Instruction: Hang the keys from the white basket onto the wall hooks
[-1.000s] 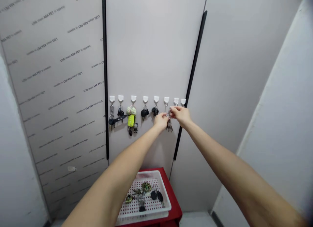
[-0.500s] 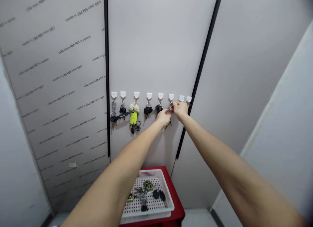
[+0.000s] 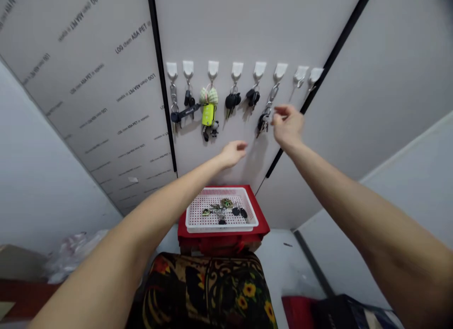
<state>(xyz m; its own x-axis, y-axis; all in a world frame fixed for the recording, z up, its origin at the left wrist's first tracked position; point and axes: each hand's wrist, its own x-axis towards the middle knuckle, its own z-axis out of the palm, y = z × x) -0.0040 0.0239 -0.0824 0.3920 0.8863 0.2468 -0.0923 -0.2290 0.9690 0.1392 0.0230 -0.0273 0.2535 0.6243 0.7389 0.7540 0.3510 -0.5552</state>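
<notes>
Arms (image 3: 339, 192) outstretched, right hand (image 3: 289, 126) beside keys (image 3: 262, 124)

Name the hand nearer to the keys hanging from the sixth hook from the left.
Right. The right hand is close beside the keys, on their right; the left hand is farther off, below and to their left.

Before you, a row of white hooks (image 3: 213, 67) is fixed to a pale panel (image 3: 244, 31), and key bunches (image 3: 208, 114) hang from the six leftmost. Below them, a red stand (image 3: 261, 221) carries a shallow white perforated basket (image 3: 212, 227). Inside it you have more keys (image 3: 222, 222) lying close together, with a round greenish ornament (image 3: 227, 203) among them and two dark fobs (image 3: 243, 213) to its right.
</notes>
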